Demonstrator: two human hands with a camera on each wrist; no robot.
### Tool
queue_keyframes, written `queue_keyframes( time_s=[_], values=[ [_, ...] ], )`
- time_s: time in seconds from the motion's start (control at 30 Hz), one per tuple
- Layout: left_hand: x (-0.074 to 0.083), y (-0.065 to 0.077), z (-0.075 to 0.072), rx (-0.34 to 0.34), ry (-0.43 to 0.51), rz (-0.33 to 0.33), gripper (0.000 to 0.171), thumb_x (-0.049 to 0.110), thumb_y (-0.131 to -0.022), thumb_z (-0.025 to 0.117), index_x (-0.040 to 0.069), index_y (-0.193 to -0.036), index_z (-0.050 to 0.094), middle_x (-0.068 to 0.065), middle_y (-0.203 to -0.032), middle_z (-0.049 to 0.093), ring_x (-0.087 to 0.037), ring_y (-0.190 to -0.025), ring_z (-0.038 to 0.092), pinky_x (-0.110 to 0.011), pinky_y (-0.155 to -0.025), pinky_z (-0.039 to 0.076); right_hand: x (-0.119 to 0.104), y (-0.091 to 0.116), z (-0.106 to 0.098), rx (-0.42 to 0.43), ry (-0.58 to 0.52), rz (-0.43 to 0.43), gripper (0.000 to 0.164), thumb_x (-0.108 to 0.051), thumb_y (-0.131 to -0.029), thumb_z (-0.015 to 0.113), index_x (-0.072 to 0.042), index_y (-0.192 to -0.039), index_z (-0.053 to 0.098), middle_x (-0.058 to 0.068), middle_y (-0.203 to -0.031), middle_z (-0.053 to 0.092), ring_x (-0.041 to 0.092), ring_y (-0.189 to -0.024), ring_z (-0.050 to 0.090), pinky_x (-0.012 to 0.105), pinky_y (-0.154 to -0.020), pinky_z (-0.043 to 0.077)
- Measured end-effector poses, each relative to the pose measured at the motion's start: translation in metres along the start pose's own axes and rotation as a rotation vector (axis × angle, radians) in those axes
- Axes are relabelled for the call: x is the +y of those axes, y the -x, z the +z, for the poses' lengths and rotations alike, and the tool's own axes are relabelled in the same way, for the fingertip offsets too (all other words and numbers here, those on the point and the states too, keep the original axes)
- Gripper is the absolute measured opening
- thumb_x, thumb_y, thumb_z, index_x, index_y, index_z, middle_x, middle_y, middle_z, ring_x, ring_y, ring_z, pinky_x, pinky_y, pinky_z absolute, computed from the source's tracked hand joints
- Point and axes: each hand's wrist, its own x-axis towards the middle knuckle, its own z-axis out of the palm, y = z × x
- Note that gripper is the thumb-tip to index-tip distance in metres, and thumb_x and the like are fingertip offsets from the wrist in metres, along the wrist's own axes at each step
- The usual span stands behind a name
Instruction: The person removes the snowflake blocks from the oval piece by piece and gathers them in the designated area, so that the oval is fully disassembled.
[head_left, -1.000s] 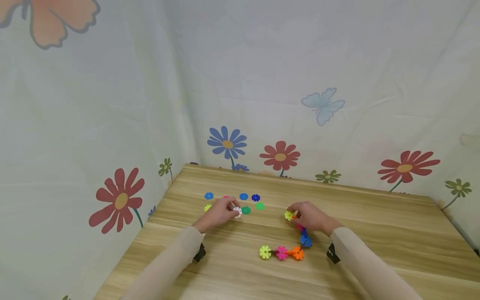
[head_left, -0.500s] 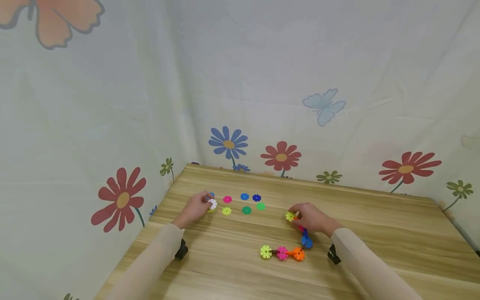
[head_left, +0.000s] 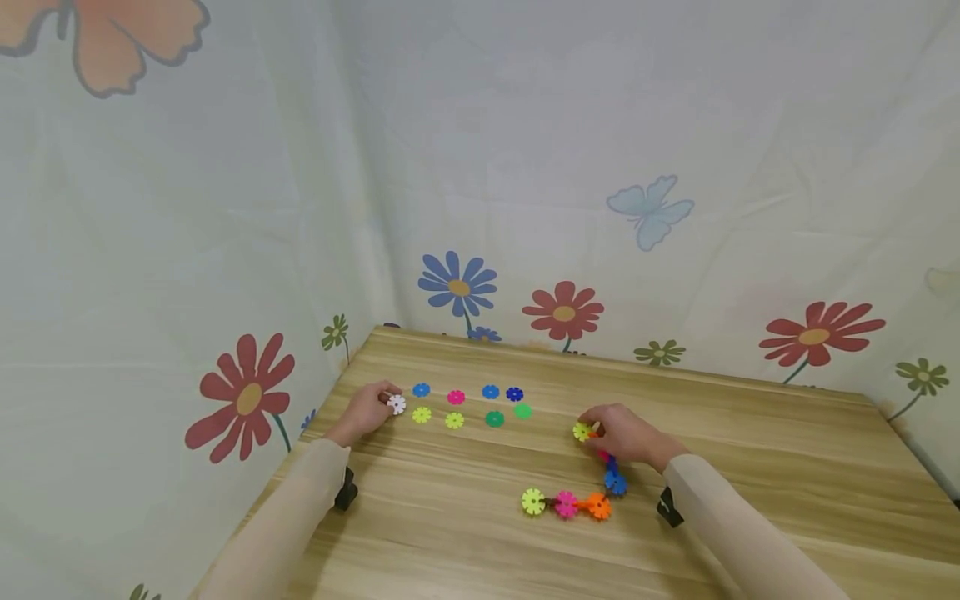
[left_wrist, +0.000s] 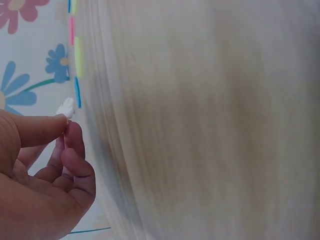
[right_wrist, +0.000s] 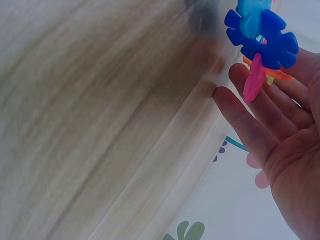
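My left hand (head_left: 365, 412) pinches a white snowflake disc (head_left: 397, 405) between thumb and fingertips, at the left end of the loose discs; the left wrist view shows the disc (left_wrist: 66, 108) edge-on past the thumb. On the right, my right hand (head_left: 624, 433) grips the far end of a linked chain of snowflake discs, near its yellow disc (head_left: 582, 431). From there the chain bends through pink, dark blue and blue (head_left: 616, 482) to an orange disc (head_left: 598, 506), a pink one (head_left: 566, 504) and a yellow end disc (head_left: 533, 502). In the right wrist view the dark blue disc (right_wrist: 270, 42) slots into a pink one (right_wrist: 254, 80).
Loose discs lie flat in two rows on the wooden table (head_left: 420, 517): blue (head_left: 422, 389), pink (head_left: 456, 397), yellow (head_left: 454, 421), green (head_left: 494, 419) and others. A flower-printed cloth (head_left: 510, 167) hangs behind and along the left edge.
My left hand has moved left with the white disc, from beside the green disc to beyond the left end of the rows, uncovering pink, yellow and blue discs. My right hand stays with the chain.
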Motion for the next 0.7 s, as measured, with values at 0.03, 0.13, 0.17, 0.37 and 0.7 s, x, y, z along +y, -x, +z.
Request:
queue_keyframes(
  time_s=[0.03, 0.13, 0.17, 0.37, 0.7],
  values=[
    [-0.0014, -0.0009, -0.0002, -0.011, 0.0, -0.008, 0.026, -0.008, -0.083, 0.059, -0.002, -0.108, 0.063, -0.017, -0.097, 0.062, -0.025, -0.084, 0.056, -0.034, -0.069, 0.046, 0.0001, 0.0001, -0.0001, -0.001, 0.0, -0.001, 0.032, -0.013, -0.083, 0.073, -0.002, -0.112, 0.065, 0.009, -0.107, 0.066, 0.015, -0.08, 0.062, 0.032, -0.072, 0.053],
    [-0.0046, -0.0023, -0.0011, -0.029, 0.002, -0.018, 0.027, -0.009, -0.082, 0.059, -0.003, -0.109, 0.063, -0.016, -0.095, 0.062, -0.024, -0.082, 0.056, -0.032, -0.067, 0.046, -0.0003, 0.0005, -0.0006, 0.0, -0.004, -0.006, 0.032, -0.012, -0.083, 0.073, -0.001, -0.112, 0.065, 0.01, -0.107, 0.066, 0.017, -0.081, 0.062, 0.033, -0.073, 0.053],
    [-0.0054, -0.0027, -0.0011, -0.03, 0.001, -0.02, 0.027, -0.01, -0.082, 0.059, -0.004, -0.108, 0.063, -0.016, -0.094, 0.062, -0.024, -0.082, 0.056, -0.032, -0.067, 0.046, -0.0006, 0.0007, -0.0008, 0.001, -0.005, -0.008, 0.032, -0.012, -0.083, 0.073, -0.001, -0.112, 0.065, 0.01, -0.107, 0.066, 0.017, -0.081, 0.063, 0.033, -0.073, 0.053],
    [-0.0079, -0.0033, -0.0009, -0.038, -0.003, -0.035, 0.025, -0.008, -0.082, 0.06, -0.004, -0.106, 0.061, -0.015, -0.092, 0.062, -0.024, -0.081, 0.057, -0.033, -0.067, 0.047, -0.0015, 0.0012, -0.0006, 0.002, 0.002, -0.014, 0.033, -0.012, -0.083, 0.073, -0.001, -0.112, 0.065, 0.01, -0.108, 0.065, 0.018, -0.082, 0.062, 0.033, -0.073, 0.053],
    [-0.0053, -0.0029, -0.002, -0.029, -0.053, -0.023, 0.027, 0.0, -0.081, 0.064, -0.005, -0.108, 0.061, -0.018, -0.1, 0.063, -0.03, -0.093, 0.059, -0.042, -0.079, 0.048, -0.0025, 0.0009, -0.0013, 0.0, 0.011, -0.027, 0.033, -0.013, -0.083, 0.073, 0.0, -0.113, 0.065, 0.01, -0.108, 0.065, 0.018, -0.082, 0.062, 0.033, -0.073, 0.053]
  ],
)
